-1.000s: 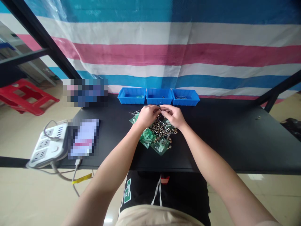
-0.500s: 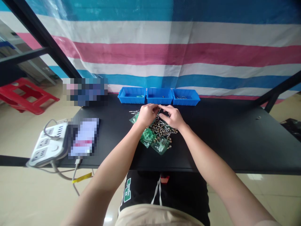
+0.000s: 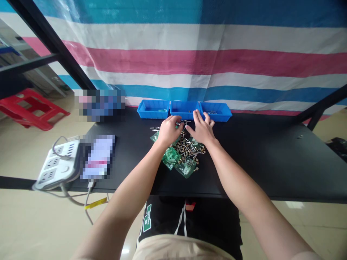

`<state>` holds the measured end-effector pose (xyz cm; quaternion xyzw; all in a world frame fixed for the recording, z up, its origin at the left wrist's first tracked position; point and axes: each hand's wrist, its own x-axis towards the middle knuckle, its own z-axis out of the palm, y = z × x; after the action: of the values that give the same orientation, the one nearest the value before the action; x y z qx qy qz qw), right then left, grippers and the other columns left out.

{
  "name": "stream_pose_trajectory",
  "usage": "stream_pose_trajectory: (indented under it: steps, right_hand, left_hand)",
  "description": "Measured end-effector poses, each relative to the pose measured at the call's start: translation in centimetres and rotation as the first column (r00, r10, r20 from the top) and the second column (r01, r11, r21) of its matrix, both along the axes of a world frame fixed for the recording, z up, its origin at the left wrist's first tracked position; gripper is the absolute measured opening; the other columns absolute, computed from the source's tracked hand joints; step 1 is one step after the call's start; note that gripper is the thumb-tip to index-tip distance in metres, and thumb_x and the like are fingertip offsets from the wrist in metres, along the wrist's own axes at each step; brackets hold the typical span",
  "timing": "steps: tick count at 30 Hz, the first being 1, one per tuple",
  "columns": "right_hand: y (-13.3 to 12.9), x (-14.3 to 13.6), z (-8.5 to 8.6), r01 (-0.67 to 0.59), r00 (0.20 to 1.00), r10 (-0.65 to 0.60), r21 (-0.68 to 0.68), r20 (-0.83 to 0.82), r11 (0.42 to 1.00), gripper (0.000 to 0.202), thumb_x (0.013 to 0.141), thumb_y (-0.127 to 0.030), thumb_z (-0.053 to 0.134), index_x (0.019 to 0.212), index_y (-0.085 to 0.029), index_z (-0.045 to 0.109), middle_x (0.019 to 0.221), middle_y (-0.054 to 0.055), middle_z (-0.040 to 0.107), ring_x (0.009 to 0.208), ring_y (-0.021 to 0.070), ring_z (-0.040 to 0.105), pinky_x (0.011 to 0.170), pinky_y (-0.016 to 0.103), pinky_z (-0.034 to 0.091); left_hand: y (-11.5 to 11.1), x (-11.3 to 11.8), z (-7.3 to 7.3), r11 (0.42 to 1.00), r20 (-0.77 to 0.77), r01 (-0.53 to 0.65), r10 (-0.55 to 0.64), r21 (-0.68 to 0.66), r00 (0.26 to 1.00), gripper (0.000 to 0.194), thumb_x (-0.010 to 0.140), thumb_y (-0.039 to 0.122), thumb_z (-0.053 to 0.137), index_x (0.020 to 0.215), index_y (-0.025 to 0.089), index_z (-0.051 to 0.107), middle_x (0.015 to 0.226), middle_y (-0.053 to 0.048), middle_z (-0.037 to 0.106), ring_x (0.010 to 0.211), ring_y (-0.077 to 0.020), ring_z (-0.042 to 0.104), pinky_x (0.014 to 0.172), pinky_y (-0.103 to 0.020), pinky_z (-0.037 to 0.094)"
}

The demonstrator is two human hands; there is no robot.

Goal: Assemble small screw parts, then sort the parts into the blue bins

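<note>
My left hand point(image 3: 170, 130) is closed, with thin metal pins point(image 3: 185, 122) showing at its fingertips; how many it holds is hidden. My right hand point(image 3: 202, 128) is open with fingers spread, reaching to the front of the middle and right bins. Between and below the hands lies a pile of metal pins with thicker brownish heads point(image 3: 187, 148). Around its lower side are a bright green plastic bag point(image 3: 171, 157) and a clear greenish bag point(image 3: 186, 168) with pale pieces inside. A few pins point(image 3: 155, 128) stick out left of my left hand.
Three blue bins stand in a row at the back: left point(image 3: 153, 114), middle point(image 3: 180, 115) and right point(image 3: 222, 115), the right one with thin pins inside. On the left are a white power strip point(image 3: 58, 162) and a blurred-out phone point(image 3: 99, 155). A small metal piece point(image 3: 299, 137) lies far right.
My right hand has come away from my left fingertips, moving slightly right and forward, and its fingers have spread. My left hand stays nearly in place.
</note>
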<state>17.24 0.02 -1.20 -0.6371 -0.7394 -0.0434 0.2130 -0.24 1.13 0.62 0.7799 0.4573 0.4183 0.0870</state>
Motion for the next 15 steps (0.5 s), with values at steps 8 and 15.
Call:
stream_pose_trajectory:
  steps: [8,15]
  right_hand:
    - [0.40,-0.46,-0.15,0.003,1.000,-0.002,-0.037,0.024,0.999,0.074,0.093,-0.058,0.036,0.153,-0.017,0.025,0.158,0.015,0.028,0.136,0.0439,0.023,0.098,0.065,0.031]
    - [0.58,-0.50,-0.05,-0.030,0.999,0.032,-0.074,0.020,0.997,0.076,0.092,-0.062,0.034,0.153,-0.017,0.024,0.160,0.013,0.023,0.136,0.0440,0.022,0.099,0.065,0.031]
  left_hand:
    - [-0.06,-0.01,0.06,1.000,-0.031,-0.009,0.008,-0.026,0.999,0.018,0.083,0.023,0.062,0.098,0.016,0.068,0.089,-0.007,0.070,0.082,-0.0194,0.065,0.079,-0.033,0.052]
    - [-0.10,0.00,0.05,0.999,-0.053,0.000,-0.002,-0.035,0.999,0.017,0.083,0.023,0.061,0.098,0.017,0.068,0.089,-0.007,0.070,0.082,-0.0189,0.065,0.079,-0.032,0.052]
